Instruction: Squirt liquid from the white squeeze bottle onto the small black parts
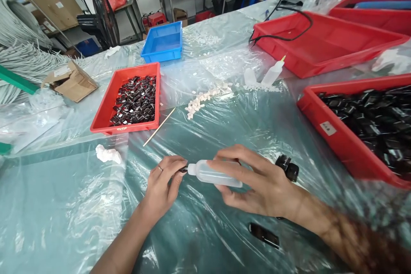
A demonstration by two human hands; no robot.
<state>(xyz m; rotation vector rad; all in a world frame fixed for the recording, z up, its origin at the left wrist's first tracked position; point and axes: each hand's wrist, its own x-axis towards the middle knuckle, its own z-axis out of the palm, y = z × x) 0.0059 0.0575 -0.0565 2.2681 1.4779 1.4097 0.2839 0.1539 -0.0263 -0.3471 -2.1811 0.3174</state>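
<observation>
My left hand (pixel 164 178) pinches a small dark piece (pixel 183 169) between thumb and fingers; most of it is hidden by the fingertips. Lying on its side in my right hand (pixel 253 180) is a translucent plastic squeeze bottle (pixel 205 172), gripped by thumb and fingers. Its white neck points left and meets the dark piece, though I cannot tell whether they touch. Beside my right wrist sit glossy black parts (pixel 287 168). Nearer to me a long black glossy piece (pixel 264 235) lies on the plastic-covered table (pixel 180 231).
Ahead stands a red tray (pixel 157 94) of small dark pieces, near a thin wooden stick (pixel 159 127) and scattered white bits (pixel 205 99). A red bin (pixel 321 137) of black parts is at right. Farther off are a blue tray (pixel 162 55), an upright-tipped bottle (pixel 272 72) and a red tray (pixel 282 45).
</observation>
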